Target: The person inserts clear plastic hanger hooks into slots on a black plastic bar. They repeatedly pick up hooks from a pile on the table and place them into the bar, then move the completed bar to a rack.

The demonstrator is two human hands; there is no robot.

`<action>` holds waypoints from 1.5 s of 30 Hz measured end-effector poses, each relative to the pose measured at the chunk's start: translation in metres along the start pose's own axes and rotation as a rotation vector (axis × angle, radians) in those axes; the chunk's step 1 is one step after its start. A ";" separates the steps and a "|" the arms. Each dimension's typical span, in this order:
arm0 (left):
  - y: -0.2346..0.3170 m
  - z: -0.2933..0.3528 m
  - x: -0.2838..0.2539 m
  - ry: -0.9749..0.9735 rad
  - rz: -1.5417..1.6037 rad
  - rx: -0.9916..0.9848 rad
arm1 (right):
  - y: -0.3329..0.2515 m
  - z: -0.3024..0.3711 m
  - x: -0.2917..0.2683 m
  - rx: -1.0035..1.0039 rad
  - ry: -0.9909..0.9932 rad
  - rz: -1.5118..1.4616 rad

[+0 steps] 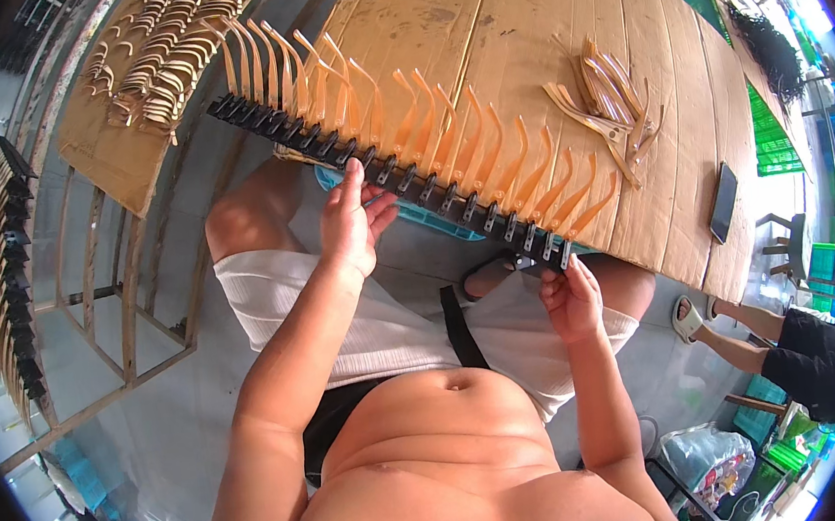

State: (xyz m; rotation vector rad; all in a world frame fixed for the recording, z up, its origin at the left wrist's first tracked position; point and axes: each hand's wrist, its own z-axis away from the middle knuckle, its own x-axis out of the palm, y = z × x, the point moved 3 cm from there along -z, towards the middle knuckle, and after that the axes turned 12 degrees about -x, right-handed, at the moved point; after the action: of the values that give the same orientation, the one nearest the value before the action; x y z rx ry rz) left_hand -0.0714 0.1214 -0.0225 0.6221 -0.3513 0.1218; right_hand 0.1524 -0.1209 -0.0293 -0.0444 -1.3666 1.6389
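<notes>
A long black clip rack [447,197] slants across my lap, its left end farther away and its right end nearer. Its clips hold a row of translucent amber eyeglass temples [422,124], their curved tips pointing away from me. My left hand [351,217] grips the bar left of its middle, thumb up against the clips and fingers partly hidden behind it. At the right end, my right hand [572,298] is closed with its fingertips on the last clip. Loose amber temples [612,106] lie in a small pile on the cardboard-covered table.
The cardboard-covered table [686,74] stands ahead, with a black phone [724,203] near its right edge. Many curved temples [181,47] cover a board at far left. Another loaded rack [12,279] rests on a metal frame. Another person's legs [741,330] show at right.
</notes>
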 end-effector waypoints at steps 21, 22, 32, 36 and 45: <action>-0.039 0.057 0.017 -0.167 -0.187 -0.203 | -0.064 0.082 -0.088 -0.170 0.389 0.114; -0.045 0.064 0.018 -0.217 -0.206 -0.236 | -0.068 0.091 -0.081 -0.256 0.391 0.126; -0.072 0.087 0.046 -0.200 -0.305 -0.458 | -0.092 0.121 -0.143 -0.532 0.149 0.613; -0.067 0.083 0.053 -0.180 -0.414 -0.447 | -0.097 0.118 -0.151 -0.571 0.111 0.807; -0.080 0.078 0.052 -0.140 -0.371 -0.330 | -0.186 0.069 -0.035 -0.694 -0.204 1.454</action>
State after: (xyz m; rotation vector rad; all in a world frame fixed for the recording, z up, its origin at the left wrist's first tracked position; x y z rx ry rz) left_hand -0.0271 0.0111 0.0107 0.3607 -0.3759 -0.3310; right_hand 0.2494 -0.2132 0.1220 -1.6342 -2.2003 2.1217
